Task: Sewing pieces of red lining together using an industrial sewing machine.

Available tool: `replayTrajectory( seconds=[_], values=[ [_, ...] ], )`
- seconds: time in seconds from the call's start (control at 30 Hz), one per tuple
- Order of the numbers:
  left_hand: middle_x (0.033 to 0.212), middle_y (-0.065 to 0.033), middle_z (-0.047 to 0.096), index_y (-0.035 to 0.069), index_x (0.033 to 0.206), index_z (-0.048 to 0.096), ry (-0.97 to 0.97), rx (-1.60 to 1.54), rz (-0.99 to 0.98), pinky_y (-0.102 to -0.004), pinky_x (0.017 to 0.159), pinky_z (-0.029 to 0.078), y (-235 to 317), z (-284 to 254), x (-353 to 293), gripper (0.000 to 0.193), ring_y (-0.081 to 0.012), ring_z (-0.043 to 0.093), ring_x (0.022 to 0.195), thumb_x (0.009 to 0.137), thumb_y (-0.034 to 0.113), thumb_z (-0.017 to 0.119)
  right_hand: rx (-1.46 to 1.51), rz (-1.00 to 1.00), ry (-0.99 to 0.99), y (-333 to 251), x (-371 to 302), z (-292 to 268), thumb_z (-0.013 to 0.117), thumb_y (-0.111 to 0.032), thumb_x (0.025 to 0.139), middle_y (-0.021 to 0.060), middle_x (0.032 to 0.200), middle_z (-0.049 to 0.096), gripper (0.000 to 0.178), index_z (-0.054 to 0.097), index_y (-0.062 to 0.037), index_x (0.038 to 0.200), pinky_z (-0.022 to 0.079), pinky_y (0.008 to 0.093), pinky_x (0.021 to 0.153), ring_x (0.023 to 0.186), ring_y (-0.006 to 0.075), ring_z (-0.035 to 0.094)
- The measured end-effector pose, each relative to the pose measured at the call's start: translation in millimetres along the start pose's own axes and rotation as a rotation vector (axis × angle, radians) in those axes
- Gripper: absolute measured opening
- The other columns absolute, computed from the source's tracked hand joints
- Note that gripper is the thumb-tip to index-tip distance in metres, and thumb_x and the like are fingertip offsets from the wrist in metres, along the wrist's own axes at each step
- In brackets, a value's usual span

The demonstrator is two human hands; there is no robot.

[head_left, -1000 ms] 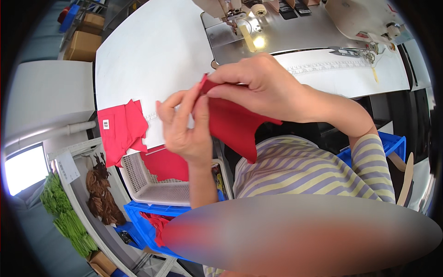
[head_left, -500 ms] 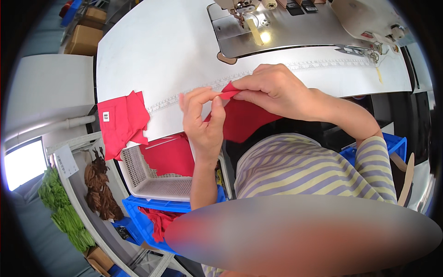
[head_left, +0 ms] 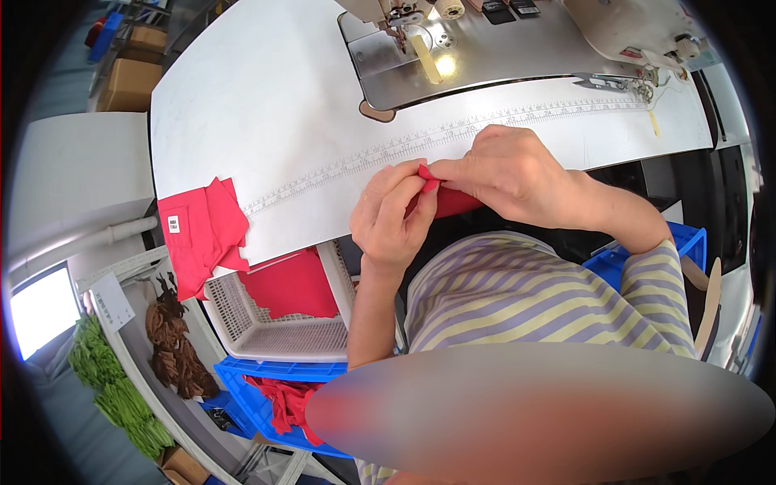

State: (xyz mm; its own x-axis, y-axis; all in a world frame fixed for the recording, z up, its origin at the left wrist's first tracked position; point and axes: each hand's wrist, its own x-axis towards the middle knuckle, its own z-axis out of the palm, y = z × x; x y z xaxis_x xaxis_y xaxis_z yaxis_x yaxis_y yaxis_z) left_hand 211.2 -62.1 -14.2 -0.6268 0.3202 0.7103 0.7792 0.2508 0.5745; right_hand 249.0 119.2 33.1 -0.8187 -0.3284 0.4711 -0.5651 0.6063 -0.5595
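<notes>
Pinching a small red fabric piece (head_left: 440, 200) between both hands at the white table's (head_left: 267, 97) near edge, I keep its corner aligned. My left hand (head_left: 394, 214) nips it from seven o'clock, my right hand (head_left: 505, 174) from three, both closed on the cloth.

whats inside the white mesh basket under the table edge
A flat red fabric piece lies in the white mesh basket. The basket's far end is hidden beneath the table.
</notes>
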Motion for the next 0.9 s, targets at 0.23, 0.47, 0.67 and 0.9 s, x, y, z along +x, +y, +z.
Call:
replayTrajectory(
  seconds=[0.23,0.47,0.67,0.9],
  values=[
    [0.104,-0.0098,0.064,-0.002,0.105,0.059,-0.050,-1.021,-0.908,-0.0251,0.082,0.050,11,-4,13,0.020,-0.0139,0.062,0.089,0.085,-0.003,0.063,-0.026,-0.099,-0.048,4,1,-3,0.064,-0.007,0.077,0.0085,0.068,0.064,0.030,0.065,-0.0054,0.107,0.049,0.0337,0.064,0.059,0.0258,0.061],
    [0.093,-0.0051,0.063,-0.004,0.107,0.060,-0.152,-0.972,-0.940,-0.0194,0.073,0.045,2,-6,15,0.020,-0.0079,0.057,0.082,0.088,0.001,0.063,0.146,0.236,-0.009,2,5,-9,0.066,-0.004,0.084,0.0100,0.074,0.067,0.021,0.063,0.0000,0.104,0.049,0.0300,0.069,0.062,0.0196,0.062],
    [0.084,-0.0042,0.064,-0.003,0.099,0.063,-0.050,-0.887,-0.839,-0.0189,0.064,0.045,1,-1,14,0.013,-0.0075,0.057,0.072,0.087,0.001,0.066,0.425,0.584,-0.116,1,7,-14,0.064,-0.007,0.089,0.0087,0.078,0.069,0.014,0.061,0.0035,0.097,0.048,0.0218,0.066,0.073,0.0083,0.063],
    [0.086,-0.0081,0.068,-0.005,0.096,0.065,-0.066,-1.086,-1.036,-0.0216,0.069,0.050,-3,-7,18,0.012,-0.0102,0.062,0.076,0.085,-0.001,0.067,0.438,0.506,-0.091,8,8,-15,0.065,-0.010,0.088,0.0065,0.073,0.066,0.012,0.064,0.0017,0.089,0.044,0.0254,0.062,0.067,0.0109,0.056]
  ],
)
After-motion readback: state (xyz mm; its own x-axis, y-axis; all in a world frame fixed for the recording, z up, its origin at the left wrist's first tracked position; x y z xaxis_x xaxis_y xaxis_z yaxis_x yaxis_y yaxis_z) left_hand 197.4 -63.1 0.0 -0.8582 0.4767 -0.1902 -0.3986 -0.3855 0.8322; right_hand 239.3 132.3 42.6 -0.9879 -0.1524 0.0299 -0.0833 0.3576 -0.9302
